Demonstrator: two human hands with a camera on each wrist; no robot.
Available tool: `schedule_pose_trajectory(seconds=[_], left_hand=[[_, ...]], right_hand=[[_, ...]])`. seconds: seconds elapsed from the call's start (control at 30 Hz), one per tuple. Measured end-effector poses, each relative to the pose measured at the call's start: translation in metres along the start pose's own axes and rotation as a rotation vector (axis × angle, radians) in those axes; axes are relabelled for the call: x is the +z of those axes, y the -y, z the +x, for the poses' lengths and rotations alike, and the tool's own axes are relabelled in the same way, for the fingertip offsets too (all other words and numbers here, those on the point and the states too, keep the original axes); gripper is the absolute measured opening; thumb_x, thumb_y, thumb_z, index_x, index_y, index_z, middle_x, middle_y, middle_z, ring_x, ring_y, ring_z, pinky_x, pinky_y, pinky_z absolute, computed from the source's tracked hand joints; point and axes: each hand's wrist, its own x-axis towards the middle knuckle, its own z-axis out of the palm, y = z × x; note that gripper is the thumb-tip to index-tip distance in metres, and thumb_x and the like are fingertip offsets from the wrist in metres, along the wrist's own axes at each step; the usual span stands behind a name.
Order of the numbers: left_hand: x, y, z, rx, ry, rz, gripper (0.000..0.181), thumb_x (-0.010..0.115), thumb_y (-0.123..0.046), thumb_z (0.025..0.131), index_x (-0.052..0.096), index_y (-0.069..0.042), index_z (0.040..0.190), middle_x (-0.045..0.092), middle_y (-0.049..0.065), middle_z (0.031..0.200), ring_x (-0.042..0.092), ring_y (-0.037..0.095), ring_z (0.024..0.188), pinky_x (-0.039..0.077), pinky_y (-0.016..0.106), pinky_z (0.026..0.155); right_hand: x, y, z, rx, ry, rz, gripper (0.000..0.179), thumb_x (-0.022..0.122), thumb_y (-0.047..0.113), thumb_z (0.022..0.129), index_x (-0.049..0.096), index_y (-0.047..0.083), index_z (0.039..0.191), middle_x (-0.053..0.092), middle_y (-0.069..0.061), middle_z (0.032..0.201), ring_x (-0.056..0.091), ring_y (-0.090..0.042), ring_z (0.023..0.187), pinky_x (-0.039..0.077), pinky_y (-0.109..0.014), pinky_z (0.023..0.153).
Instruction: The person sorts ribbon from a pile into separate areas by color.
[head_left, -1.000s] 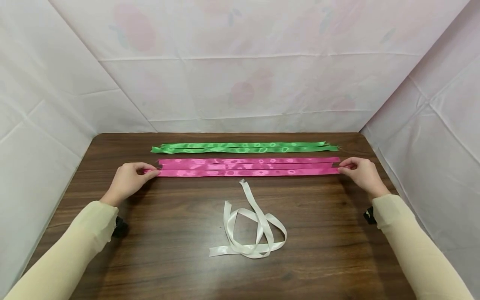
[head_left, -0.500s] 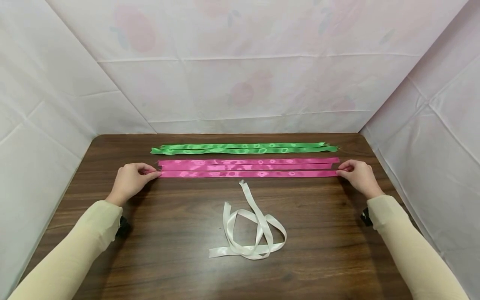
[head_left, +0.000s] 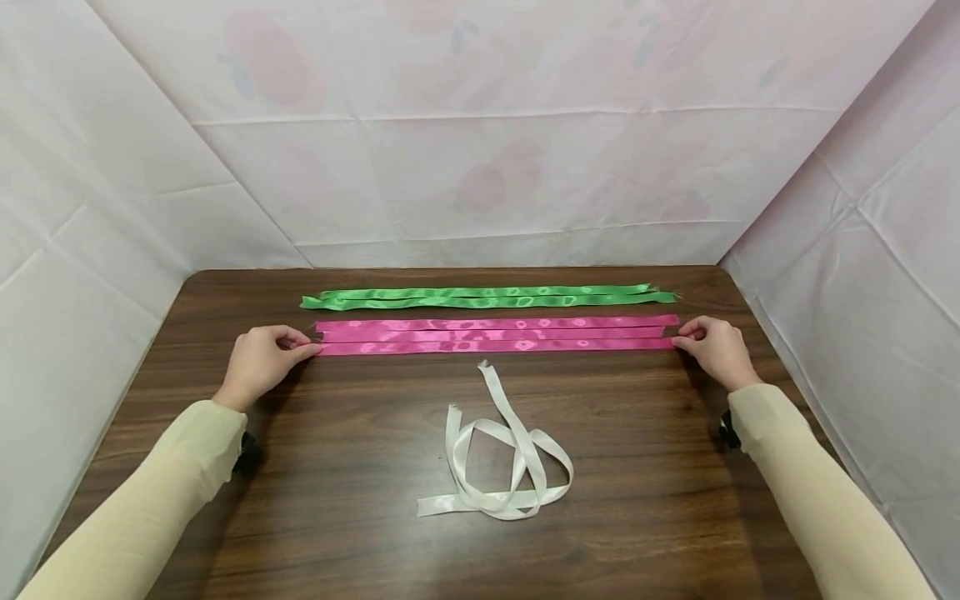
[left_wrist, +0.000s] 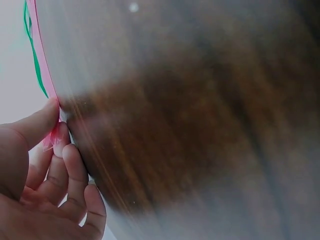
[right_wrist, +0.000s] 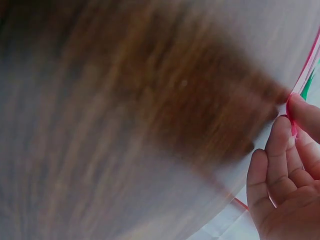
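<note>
Three pink satin ribbons lie side by side across the table in the head view, and the nearest pink ribbon (head_left: pixel 495 346) is stretched straight between my hands. My left hand (head_left: pixel 262 360) pinches its left end between thumb and fingers. At the other end, my right hand (head_left: pixel 716 350) pinches the ribbon the same way. Frayed pink threads poke out below the left thumb (left_wrist: pixel 37 122) in the left wrist view. The right wrist view has the pink end tucked between the right thumb (right_wrist: pixel 305 115) and fingers.
Two green ribbons (head_left: pixel 480 297) run parallel behind the pink ones. A white ribbon (head_left: pixel 528 454) lies in loose loops nearer the front. The brown wooden table (head_left: pixel 360 467) is bordered by a pale cloth backdrop (head_left: pixel 480 150) behind and at both sides.
Over the last second the nearest pink ribbon's ends shift slightly, and the left hand slides a little right to its tip. Since half a second ago almost nothing has moved.
</note>
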Motion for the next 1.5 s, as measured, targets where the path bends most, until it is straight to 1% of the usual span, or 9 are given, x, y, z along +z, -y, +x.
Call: schedule_pose_trajectory(seconds=[0.1, 0.33, 0.47, 0.7, 0.8, 1.07, 1.3, 1.5], left_hand=[[0.0, 0.001, 0.0, 0.006, -0.008, 0.005, 0.028, 0.081, -0.028, 0.09, 0.078, -0.001, 0.093, 0.077, 0.016, 0.082, 0.063, 0.022, 0.071, 0.045, 0.03, 0.065], [0.0, 0.0, 0.001, -0.013, 0.001, -0.005, 0.03, 0.082, -0.031, 0.089, 0.078, -0.001, 0.094, 0.076, 0.015, 0.081, 0.061, 0.02, 0.07, 0.044, 0.029, 0.065], [0.0, 0.001, 0.002, -0.009, 0.002, -0.01, 0.031, 0.082, -0.031, 0.089, 0.078, -0.001, 0.094, 0.076, 0.014, 0.08, 0.06, 0.018, 0.069, 0.044, 0.03, 0.065], [0.0, 0.001, 0.003, -0.009, 0.012, -0.011, 0.033, 0.082, -0.033, 0.089, 0.077, 0.0, 0.096, 0.077, 0.016, 0.084, 0.062, 0.018, 0.07, 0.045, 0.03, 0.066], [-0.001, 0.002, 0.003, -0.011, 0.016, -0.015, 0.034, 0.082, -0.033, 0.089, 0.077, 0.0, 0.096, 0.077, 0.017, 0.085, 0.062, 0.019, 0.072, 0.045, 0.03, 0.066], [-0.001, 0.003, 0.002, -0.018, 0.0, -0.028, 0.033, 0.083, -0.031, 0.088, 0.077, 0.0, 0.096, 0.076, 0.015, 0.081, 0.059, 0.014, 0.069, 0.045, 0.029, 0.066], [-0.002, 0.003, 0.001, -0.023, -0.003, -0.028, 0.032, 0.083, -0.031, 0.089, 0.077, 0.0, 0.096, 0.076, 0.014, 0.08, 0.059, 0.013, 0.068, 0.044, 0.029, 0.066], [-0.009, 0.007, 0.0, -0.026, -0.027, -0.013, 0.032, 0.082, -0.03, 0.09, 0.077, 0.001, 0.097, 0.075, 0.016, 0.081, 0.059, 0.017, 0.069, 0.044, 0.028, 0.064]], right_hand=[[0.0, 0.0, 0.001, 0.008, -0.007, -0.007, 0.028, 0.075, 0.025, 0.096, 0.069, -0.001, 0.103, 0.071, -0.017, 0.087, 0.058, -0.021, 0.073, 0.044, -0.028, 0.063], [-0.001, -0.001, 0.002, 0.023, -0.003, -0.008, 0.032, 0.075, 0.029, 0.096, 0.068, -0.002, 0.104, 0.071, -0.02, 0.09, 0.06, -0.024, 0.076, 0.042, -0.028, 0.063], [-0.002, -0.002, 0.003, 0.031, -0.001, -0.01, 0.033, 0.075, 0.03, 0.096, 0.068, -0.002, 0.105, 0.071, -0.021, 0.092, 0.061, -0.025, 0.076, 0.042, -0.028, 0.062], [-0.003, -0.006, 0.001, 0.054, 0.008, -0.015, 0.037, 0.074, 0.032, 0.097, 0.067, -0.003, 0.106, 0.069, -0.022, 0.092, 0.06, -0.028, 0.078, 0.041, -0.029, 0.062], [-0.003, -0.005, 0.001, 0.06, 0.012, -0.016, 0.037, 0.073, 0.032, 0.097, 0.067, -0.003, 0.106, 0.069, -0.021, 0.092, 0.06, -0.028, 0.078, 0.041, -0.029, 0.062], [-0.004, -0.004, 0.001, 0.058, 0.002, -0.019, 0.036, 0.073, 0.031, 0.097, 0.067, -0.003, 0.105, 0.069, -0.021, 0.091, 0.06, -0.026, 0.075, 0.042, -0.028, 0.061], [-0.006, -0.007, 0.001, 0.044, -0.02, -0.022, 0.034, 0.074, 0.03, 0.096, 0.068, -0.003, 0.104, 0.071, -0.019, 0.087, 0.06, -0.022, 0.071, 0.042, -0.028, 0.061], [-0.015, -0.01, -0.003, 0.045, -0.053, -0.029, 0.035, 0.072, 0.032, 0.098, 0.069, -0.001, 0.106, 0.071, -0.018, 0.086, 0.059, -0.021, 0.07, 0.043, -0.029, 0.06]])
